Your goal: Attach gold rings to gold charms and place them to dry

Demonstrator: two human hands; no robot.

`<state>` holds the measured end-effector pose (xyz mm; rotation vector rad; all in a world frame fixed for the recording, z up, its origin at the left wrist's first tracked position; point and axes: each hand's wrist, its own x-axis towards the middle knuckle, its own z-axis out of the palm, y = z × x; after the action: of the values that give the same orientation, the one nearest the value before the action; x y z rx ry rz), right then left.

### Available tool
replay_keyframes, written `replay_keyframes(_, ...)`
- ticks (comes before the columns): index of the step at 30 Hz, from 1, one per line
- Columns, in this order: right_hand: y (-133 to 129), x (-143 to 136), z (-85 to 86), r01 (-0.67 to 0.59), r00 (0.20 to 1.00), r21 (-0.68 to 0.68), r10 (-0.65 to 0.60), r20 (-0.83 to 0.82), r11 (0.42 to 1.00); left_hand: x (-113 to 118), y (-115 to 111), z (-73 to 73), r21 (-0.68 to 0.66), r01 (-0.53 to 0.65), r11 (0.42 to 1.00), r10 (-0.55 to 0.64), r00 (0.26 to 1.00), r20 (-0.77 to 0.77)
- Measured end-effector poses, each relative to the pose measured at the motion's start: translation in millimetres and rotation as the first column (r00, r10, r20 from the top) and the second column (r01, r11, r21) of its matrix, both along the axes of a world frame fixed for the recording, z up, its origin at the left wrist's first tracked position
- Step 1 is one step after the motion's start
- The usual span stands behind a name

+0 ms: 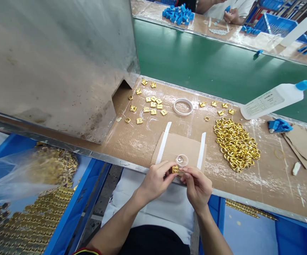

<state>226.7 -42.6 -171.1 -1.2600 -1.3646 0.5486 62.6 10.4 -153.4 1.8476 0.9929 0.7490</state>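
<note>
Gold-coloured metal, a small square piece [175, 169] is pinched in the left hand [156, 180]; a loose hold could drop it. The right hand [198, 186] grips a thin stick-like tool [181, 171]; an overreach might knock the clear round plastic dish [182, 160] just beyond. Left of the hands stands a grey metal housing [49, 71]; ahead, a brown cardboard-covered tabletop [134, 141] and green flat strip [196, 53]; right, heaped gold-coloured rings [237, 145].

No readable text (the near bottle [275, 100] has blurred print [263, 101]).

Glossy gold-col. metal pc. [175, 169], matt cardbd. [182, 144]
</note>
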Motion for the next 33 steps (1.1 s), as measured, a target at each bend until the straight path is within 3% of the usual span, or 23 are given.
replay_keyframes(10, -1, -1, 2.5, -0.004, 0.999, -0.016, 0.004, -0.038, 1.0, 0, 0, -2.2, 0.007, -0.005, 1.0, 0.005, 1.0, 0.007)
replay_keyframes(14, 4, 4, 6.3, 0.098, 0.993, 0.016, -0.097, -0.066, 0.995, -1, 0, -2.4, 0.001, -0.005, 1.0, 0.005, 0.999, 0.032)
replay_keyframes(17, 12, 10, 10.6, 0.181, 0.983, 0.044, -0.182, 0.027, 0.983, -2, 0, -1.8, -0.005, -0.003, 1.0, 0.003, 0.999, 0.053)
replay_keyframes(23, 20, 11, 16.8, 0.159, 0.958, 0.03, -0.162, 0.238, 0.987, -2, 1, -1.5, -0.006, 0.0, 1.0, 0.0, 0.997, 0.081)
replay_keyframes(33, 21, 9, 16.0, 0.149, 0.952, 0.017, -0.148, 0.267, 0.989, -1, -1, -3.6, -0.022, -0.009, 1.0, 0.011, 0.997, 0.082)
